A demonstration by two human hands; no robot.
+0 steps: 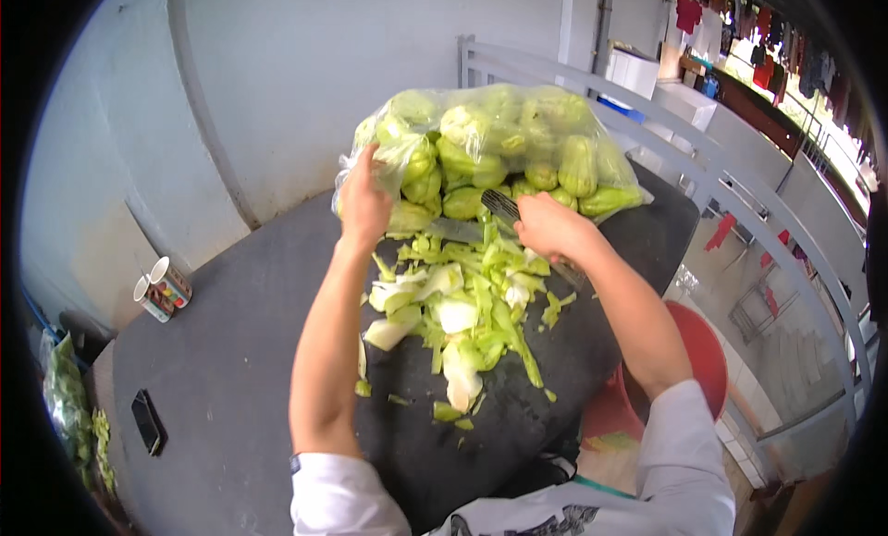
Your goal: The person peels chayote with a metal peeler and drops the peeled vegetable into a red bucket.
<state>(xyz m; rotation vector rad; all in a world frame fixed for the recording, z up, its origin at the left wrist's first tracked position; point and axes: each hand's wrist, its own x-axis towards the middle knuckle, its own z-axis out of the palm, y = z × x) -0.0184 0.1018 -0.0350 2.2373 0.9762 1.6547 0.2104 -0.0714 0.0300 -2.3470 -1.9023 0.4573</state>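
Observation:
A large clear plastic bag [534, 130] full of green chayotes [472, 165] lies on its side across the far end of the dark table [236, 355]. Its near side is open. My left hand [366, 199] grips the plastic at the bag's left side. In my right hand [555, 227], in front of the bag, is a tool with a ridged black handle [499, 204] pointing up and left; the fingers partly hide it, and its exact kind is unclear. Below both hands spreads a loose pile of pale green peelings and cut pieces [458, 314].
Two paper cups [163, 290] stand by the wall, and a phone [147, 422] lies at the table's left. A red bucket [694, 349] sits on the right, beside a grey metal railing [701, 151]. Another filled plastic bag [66, 397] is at the far left.

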